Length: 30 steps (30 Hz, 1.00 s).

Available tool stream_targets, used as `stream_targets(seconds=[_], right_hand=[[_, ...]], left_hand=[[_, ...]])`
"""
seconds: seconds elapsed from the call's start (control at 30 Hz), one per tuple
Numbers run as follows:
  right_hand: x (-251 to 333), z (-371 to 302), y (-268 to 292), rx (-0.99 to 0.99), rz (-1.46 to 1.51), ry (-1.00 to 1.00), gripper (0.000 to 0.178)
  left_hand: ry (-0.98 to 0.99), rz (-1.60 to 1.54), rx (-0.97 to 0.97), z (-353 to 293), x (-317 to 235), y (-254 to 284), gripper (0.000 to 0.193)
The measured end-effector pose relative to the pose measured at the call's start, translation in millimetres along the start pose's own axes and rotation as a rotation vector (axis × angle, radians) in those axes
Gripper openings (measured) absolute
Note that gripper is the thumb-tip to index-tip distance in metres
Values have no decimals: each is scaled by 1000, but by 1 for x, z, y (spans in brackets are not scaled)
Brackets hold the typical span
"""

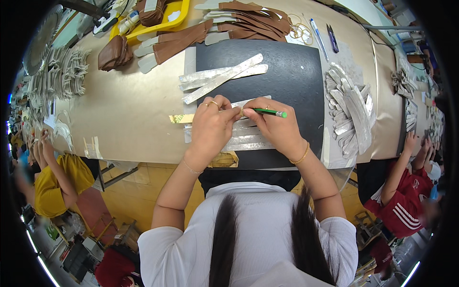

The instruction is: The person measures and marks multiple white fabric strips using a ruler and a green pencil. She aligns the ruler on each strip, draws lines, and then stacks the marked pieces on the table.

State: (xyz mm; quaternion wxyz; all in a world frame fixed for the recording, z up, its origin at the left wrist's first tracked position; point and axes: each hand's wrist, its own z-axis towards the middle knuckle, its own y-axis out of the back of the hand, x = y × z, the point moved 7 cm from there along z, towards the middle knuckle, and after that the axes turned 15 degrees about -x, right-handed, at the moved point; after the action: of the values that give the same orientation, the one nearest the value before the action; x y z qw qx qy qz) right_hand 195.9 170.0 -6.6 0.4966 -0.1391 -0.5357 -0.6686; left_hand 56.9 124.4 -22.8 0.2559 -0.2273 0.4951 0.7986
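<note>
My right hand (275,123) is closed around a green pencil (270,112), whose blunt end points to the right. My left hand (210,125) is closed too, its fingertips pinched close to the right fingertips. What lies in that pinch is hidden. Beneath both hands several flat grey-silver strips (246,138) lie side by side on a black mat (296,71). A yellow printed strip (181,118) sticks out left of my left hand. Farther back on the mat, a few loose grey strips (224,76) lie crossed over one another.
A heap of grey strips (351,112) lies right of the mat. Brown leather strips (253,21), a brown stack (114,52) and a yellow tray (184,12) are at the back. Two pens (332,38) lie back right. Co-workers sit left (64,184) and right (399,201).
</note>
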Motion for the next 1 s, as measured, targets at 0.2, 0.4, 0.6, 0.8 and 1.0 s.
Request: stream_targets(seconds=[0.2,0.4,0.6,0.8,1.0], right_hand=[[5,2,-2,21,-74,85,16],[-1,11,-1,23,-74,-14,12],[-30,71,3,-148,-114,182,15],[-65,87,-26,86,-340,202,16],[-58,90,-30,179,-344,229,12]], left_hand=[[-5,2,-2,0,0,0,8],[23,6,34,0,3,-2,10],[-3,-4,5,3,-1,2,14],[105,-29,-27,-3,3,27,19],[428,-13,-115,-8,47,86,19]])
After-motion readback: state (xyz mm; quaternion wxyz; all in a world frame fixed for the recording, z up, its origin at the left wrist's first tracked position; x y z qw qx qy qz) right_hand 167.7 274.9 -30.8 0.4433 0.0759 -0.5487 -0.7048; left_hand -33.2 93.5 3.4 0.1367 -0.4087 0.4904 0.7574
